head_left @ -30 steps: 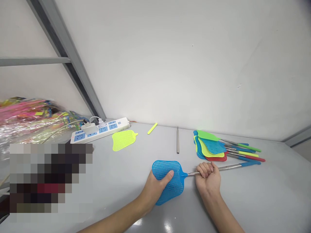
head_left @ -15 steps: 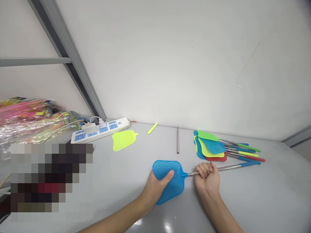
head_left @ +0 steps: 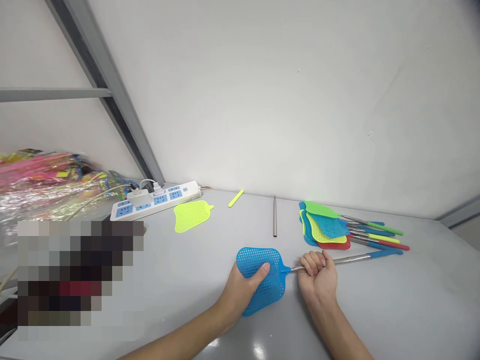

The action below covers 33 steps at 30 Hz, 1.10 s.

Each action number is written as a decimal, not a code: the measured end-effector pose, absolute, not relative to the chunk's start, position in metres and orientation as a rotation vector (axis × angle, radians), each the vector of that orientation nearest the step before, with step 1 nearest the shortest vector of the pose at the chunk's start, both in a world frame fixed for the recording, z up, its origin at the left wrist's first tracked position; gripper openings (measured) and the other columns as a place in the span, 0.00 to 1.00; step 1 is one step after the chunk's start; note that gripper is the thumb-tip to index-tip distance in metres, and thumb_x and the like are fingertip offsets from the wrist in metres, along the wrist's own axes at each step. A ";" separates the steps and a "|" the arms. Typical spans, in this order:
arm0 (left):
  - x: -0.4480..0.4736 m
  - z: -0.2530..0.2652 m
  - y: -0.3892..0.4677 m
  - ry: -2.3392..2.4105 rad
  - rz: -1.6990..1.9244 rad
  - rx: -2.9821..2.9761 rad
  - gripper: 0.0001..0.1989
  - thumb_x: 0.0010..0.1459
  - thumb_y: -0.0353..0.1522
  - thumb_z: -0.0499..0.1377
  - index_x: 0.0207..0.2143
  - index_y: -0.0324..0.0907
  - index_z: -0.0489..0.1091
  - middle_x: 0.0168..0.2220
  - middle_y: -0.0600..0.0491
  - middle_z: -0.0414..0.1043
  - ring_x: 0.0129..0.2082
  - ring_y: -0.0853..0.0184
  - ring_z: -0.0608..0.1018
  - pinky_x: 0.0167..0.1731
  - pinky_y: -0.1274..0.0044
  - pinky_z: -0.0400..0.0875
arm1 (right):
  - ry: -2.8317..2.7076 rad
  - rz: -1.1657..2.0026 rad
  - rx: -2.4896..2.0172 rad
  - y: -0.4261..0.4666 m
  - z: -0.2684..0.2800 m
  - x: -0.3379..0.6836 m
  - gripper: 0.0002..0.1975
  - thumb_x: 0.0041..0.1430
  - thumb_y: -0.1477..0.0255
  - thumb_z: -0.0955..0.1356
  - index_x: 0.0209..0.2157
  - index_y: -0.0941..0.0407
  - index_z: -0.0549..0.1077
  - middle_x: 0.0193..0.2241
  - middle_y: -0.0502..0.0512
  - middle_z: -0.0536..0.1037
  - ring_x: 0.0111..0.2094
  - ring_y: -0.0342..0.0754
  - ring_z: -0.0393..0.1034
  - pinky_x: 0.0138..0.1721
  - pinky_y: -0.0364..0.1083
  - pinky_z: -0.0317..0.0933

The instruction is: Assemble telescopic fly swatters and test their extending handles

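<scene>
A blue fly swatter (head_left: 275, 287) with a perforated head, a metal rod and a blue grip is held in both hands above the grey table. My left hand (head_left: 240, 287) grips the head, thumb on top and fingers hidden beneath. Wrapped round the metal rod, close to the head, is my right hand (head_left: 318, 272), its palm turned up. Behind the hands lie a bare metal tube (head_left: 275, 217), a yellow swatter head (head_left: 193, 216) and a yellow handle sleeve (head_left: 236, 198).
Several swatters in green, blue, yellow and red are piled in a stack (head_left: 330, 227) at the right. A white power strip (head_left: 161, 200) with plugs and cables stands at the back left, near plastic-wrapped bundles (head_left: 52, 180). The wall (head_left: 285, 100) rises behind the table.
My right hand has slid slightly left along the rod, towards the swatter head. The left hand keeps its hold, and the other things lie as before.
</scene>
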<state>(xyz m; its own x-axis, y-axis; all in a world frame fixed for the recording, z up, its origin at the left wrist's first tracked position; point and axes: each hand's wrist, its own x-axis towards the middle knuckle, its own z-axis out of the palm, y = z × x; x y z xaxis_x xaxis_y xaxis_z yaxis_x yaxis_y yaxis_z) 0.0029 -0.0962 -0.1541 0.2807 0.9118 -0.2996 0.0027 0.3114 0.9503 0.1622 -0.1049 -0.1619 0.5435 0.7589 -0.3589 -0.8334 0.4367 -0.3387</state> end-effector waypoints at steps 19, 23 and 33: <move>0.004 -0.149 -0.096 1.106 0.809 1.059 0.21 0.44 0.40 0.60 0.39 0.37 0.67 0.38 0.47 0.73 0.37 0.60 0.74 0.40 0.69 0.66 | 0.106 0.995 -0.553 -0.107 -0.162 0.157 0.17 0.51 0.71 0.62 0.15 0.56 0.49 0.09 0.39 0.47 0.10 0.35 0.40 0.09 0.37 0.39; 0.003 -0.150 -0.095 1.101 0.825 1.053 0.20 0.43 0.40 0.60 0.38 0.38 0.68 0.37 0.47 0.73 0.38 0.60 0.74 0.40 0.69 0.66 | 0.085 0.990 -0.561 -0.107 -0.162 0.155 0.18 0.51 0.71 0.62 0.15 0.56 0.49 0.09 0.38 0.47 0.09 0.35 0.40 0.09 0.37 0.40; 0.006 -0.149 -0.097 1.123 0.830 1.059 0.19 0.43 0.40 0.60 0.37 0.38 0.68 0.36 0.48 0.73 0.36 0.61 0.74 0.39 0.70 0.67 | 0.099 0.999 -0.551 -0.106 -0.162 0.154 0.17 0.52 0.72 0.60 0.15 0.56 0.49 0.09 0.39 0.48 0.09 0.35 0.40 0.09 0.38 0.39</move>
